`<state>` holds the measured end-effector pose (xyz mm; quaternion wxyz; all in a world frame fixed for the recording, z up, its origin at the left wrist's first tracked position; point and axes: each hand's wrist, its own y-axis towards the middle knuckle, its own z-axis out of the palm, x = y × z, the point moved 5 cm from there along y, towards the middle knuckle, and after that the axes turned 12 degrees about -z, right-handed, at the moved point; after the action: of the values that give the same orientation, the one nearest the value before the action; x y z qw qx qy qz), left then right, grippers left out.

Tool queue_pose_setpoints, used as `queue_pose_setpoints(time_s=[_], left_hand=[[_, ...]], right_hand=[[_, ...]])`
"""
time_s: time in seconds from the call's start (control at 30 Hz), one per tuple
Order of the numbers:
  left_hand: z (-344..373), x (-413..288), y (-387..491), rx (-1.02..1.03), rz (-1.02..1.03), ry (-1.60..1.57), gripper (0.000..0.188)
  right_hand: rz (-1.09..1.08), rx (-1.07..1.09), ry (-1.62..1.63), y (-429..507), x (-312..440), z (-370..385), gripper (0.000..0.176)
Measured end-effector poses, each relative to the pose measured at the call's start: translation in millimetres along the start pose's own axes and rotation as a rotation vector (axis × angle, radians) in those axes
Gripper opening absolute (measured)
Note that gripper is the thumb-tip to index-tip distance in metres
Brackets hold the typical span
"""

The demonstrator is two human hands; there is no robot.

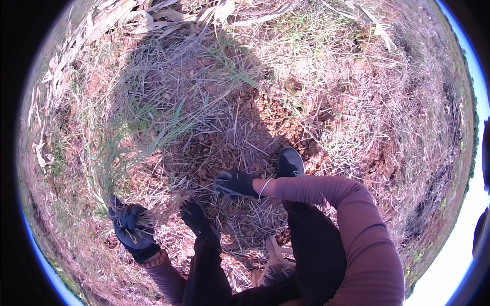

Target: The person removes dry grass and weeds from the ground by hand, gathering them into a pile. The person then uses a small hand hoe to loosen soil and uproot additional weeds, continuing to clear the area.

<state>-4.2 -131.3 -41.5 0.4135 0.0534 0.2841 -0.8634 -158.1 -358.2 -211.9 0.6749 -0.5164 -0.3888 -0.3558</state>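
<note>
My left hand (pixel 132 225), in a dark work glove, is closed around the base of a bunch of green grass (pixel 111 164) whose long blades fan upward and to the right. Thin roots or dry stems stick out by its fingers. My right hand (pixel 235 184), also gloved and with a thin bracelet at the wrist, is low over straw-littered soil between my two shoes. Its fingers point left and are partly curled; whether they hold anything cannot be told.
Reddish soil (pixel 283 118) with dry straw surrounds me. Long dry leaves (pixel 168 17) lie along the far left. My dark shoes (pixel 290 162) stand either side of the right hand. A pale fabric thing (pixel 276 254) lies between my legs.
</note>
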Motion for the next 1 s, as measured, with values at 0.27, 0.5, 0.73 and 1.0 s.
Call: queue_pose_setpoints(time_s=[0.27, 0.5, 0.73, 1.0], left_hand=[[18.4, -123.1, -69.4, -0.293, 0.927, 0.861, 0.025], [-47.9, 34.3, 16.3, -0.078, -0.079, 0.077, 0.037], [-57.5, 110.0, 11.0, -0.233, -0.350, 0.031, 0.034], [-51.6, 109.1, 12.1, -0.295, -0.326, 0.104, 0.031]], right_hand=[[0.233, -0.754, -0.354, -40.1, -108.9, -173.8, 0.031], [0.236, -1.180, -0.638, -81.9, -105.2, -285.6, 0.033], [0.266, -1.247, -1.296, -74.4, -76.2, -337.9, 0.044], [0.137, -0.627, -1.292, -36.9, -75.3, -334.6, 0.034]])
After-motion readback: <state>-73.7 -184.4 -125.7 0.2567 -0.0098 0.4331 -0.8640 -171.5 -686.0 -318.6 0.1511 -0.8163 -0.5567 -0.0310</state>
